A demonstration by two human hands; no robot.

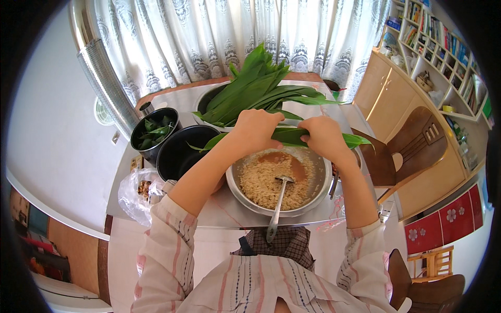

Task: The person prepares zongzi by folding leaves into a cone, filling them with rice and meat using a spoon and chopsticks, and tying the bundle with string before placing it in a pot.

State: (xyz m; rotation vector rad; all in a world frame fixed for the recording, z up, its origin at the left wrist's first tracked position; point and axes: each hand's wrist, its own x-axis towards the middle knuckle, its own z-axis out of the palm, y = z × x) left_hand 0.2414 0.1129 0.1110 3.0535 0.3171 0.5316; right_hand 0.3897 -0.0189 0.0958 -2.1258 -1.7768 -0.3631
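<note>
Stretched level between both hands is a strip of long green leaves (289, 135), above the far rim of a steel bowl (235, 187). My left hand (256, 127) grips its left part and my right hand (321, 131) pinches it farther right. Inside the bowl lie wet rice grains (258, 182) with a pool of brown liquid (295, 167). A metal spoon (278, 209) rests in the rice, its handle over the near rim. Just beyond my hands, a large bundle of long green leaves (250, 90) fills a basin (203, 102) and spills over its right side.
Left on the metal-topped table (231, 221) stand a black pot (178, 156) and a smaller dark pot (135, 135) holding leaf-wrapped parcels (156, 135). A plastic bag (131, 191) with brown pieces lies nearby. Chopsticks (334, 186) and a partly hidden bowl (357, 158) sit by my right forearm. A wooden chair (415, 144) stands right.
</note>
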